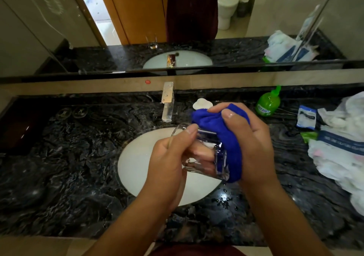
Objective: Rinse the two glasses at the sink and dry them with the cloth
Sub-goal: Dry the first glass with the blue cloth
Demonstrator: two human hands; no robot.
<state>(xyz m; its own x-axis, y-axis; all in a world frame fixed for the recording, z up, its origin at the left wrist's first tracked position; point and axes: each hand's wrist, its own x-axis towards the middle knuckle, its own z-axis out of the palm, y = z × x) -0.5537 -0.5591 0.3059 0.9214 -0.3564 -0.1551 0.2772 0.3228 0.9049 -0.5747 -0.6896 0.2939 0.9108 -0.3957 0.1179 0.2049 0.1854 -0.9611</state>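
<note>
left grip: left hand (167,163) curled round clear tumbler glass (201,153), held tilted over white oval sink basin (136,161)
right grip: right hand (250,137) bunches blue microfibre cloth (230,137) against the glass base
second glass: only seen in the mirror
risk: wet glass may slip, hit the basin; water drops on black marble tabletop (69,157)
labels: green plastic bottle (268,104) and packets, print unreadable

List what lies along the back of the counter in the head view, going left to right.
Two round metal pieces → faucet → white soap → green bottle → blue-and-white packet → white plastic bags.
</note>
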